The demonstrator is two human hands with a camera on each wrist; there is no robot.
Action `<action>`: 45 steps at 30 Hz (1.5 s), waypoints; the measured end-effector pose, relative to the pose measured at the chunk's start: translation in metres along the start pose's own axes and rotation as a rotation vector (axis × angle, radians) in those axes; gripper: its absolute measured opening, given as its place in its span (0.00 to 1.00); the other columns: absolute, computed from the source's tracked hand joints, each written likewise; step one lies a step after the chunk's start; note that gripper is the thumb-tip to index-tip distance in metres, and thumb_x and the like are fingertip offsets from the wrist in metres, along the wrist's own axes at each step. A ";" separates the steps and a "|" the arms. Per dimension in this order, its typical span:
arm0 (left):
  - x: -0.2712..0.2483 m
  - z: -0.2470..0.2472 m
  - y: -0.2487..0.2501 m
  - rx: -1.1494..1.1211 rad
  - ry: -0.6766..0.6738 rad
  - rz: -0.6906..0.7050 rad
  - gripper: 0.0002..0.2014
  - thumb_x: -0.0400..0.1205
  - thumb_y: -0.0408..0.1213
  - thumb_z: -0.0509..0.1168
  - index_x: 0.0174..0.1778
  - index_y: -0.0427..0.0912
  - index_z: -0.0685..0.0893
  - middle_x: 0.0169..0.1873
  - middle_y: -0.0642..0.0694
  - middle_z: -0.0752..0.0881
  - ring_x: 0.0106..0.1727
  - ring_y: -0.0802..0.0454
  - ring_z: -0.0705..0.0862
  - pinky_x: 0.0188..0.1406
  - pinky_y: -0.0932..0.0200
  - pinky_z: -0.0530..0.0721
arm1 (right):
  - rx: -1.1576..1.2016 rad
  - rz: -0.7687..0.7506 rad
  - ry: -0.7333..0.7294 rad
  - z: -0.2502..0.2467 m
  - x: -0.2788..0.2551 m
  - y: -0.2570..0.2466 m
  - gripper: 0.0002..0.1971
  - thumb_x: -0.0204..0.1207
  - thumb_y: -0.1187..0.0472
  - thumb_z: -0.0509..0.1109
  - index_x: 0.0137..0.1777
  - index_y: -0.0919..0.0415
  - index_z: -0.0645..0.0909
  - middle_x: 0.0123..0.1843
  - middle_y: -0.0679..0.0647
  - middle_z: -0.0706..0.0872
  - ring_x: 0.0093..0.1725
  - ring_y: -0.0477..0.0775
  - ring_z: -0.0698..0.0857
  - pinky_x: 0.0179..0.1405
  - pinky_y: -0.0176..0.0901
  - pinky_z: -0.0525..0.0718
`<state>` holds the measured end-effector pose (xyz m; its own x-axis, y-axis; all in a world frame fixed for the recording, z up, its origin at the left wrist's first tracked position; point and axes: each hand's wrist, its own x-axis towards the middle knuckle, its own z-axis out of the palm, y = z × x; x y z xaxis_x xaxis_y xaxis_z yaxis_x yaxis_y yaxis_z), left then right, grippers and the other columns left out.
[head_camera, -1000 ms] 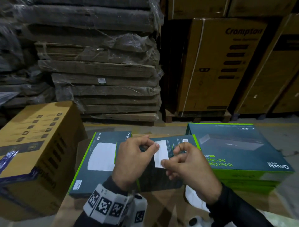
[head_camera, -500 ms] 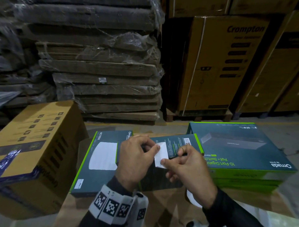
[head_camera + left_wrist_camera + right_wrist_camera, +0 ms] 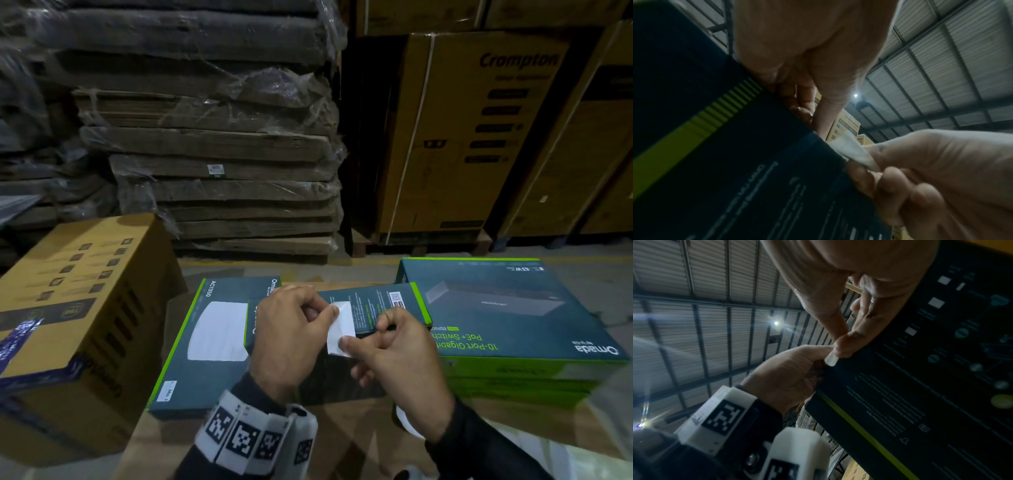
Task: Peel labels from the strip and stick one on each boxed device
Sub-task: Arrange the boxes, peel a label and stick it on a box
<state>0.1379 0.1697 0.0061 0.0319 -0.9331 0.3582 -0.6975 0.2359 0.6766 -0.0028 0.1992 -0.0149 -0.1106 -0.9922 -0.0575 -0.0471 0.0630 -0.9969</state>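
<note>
A dark teal device box (image 3: pixel 373 305) with a green edge is held tilted up between both hands. A white label (image 3: pixel 339 325) lies over its near face. My left hand (image 3: pixel 329 313) pinches the label's upper left edge, its other fingers curled under the box. My right hand (image 3: pixel 346 342) pinches the label's lower end. In the left wrist view the label (image 3: pixel 854 151) sticks out past the box edge (image 3: pixel 756 162) in the right hand's fingers (image 3: pixel 869 172). The right wrist view shows the label's tip (image 3: pixel 831 361) between my right fingertips (image 3: pixel 844 344) and the left hand (image 3: pixel 789 369).
An AC1350 box (image 3: pixel 205 373) lies flat at left; a stack of Omada switch boxes (image 3: pixel 513 329) sits at right, all on a brown cardboard surface (image 3: pixel 342 442). A yellow carton (image 3: pixel 68 291) stands far left. Wrapped flat cardboard (image 3: pixel 222 144) and Crompton cartons (image 3: pixel 479 137) stand behind.
Hardly anything differs. Both hands keep their pinch on the white label over the tilted box, and my right thumb has slid slightly left along the label's lower end.
</note>
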 end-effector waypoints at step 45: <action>-0.008 -0.014 -0.026 0.160 -0.223 0.321 0.20 0.70 0.59 0.71 0.54 0.54 0.87 0.46 0.56 0.69 0.51 0.57 0.74 0.47 0.67 0.73 | -0.578 -0.681 0.257 -0.004 0.009 0.044 0.23 0.63 0.44 0.79 0.42 0.52 0.67 0.23 0.47 0.78 0.22 0.43 0.78 0.20 0.34 0.76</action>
<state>0.1654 0.1752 -0.0053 -0.3485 -0.8591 0.3748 -0.7497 0.4955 0.4386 -0.0102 0.1938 -0.0593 -0.0904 -0.7848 0.6131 -0.6622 -0.4124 -0.6256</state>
